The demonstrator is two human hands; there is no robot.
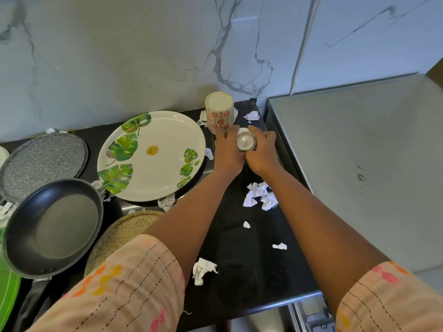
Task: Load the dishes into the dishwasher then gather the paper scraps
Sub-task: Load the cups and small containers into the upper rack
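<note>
An upturned cup with red flower print [219, 112] stands at the back of the black counter [251, 271]. My left hand [226, 152] grips its lower part. My right hand [262, 152] holds a small upturned white cup [245, 141] right beside it. A large white plate with green leaves [153, 154] lies to the left. Crumpled paper scraps lie on the counter: a cluster [261, 196], one near the front [202, 269], small ones [279, 246] and one by the wall [252, 115].
A black frying pan [55, 226] sits at the left, over a speckled grey plate [43, 161] and next to a speckled tan plate [124, 231]. A grey appliance top [371, 164] borders the counter on the right. Marble wall stands behind.
</note>
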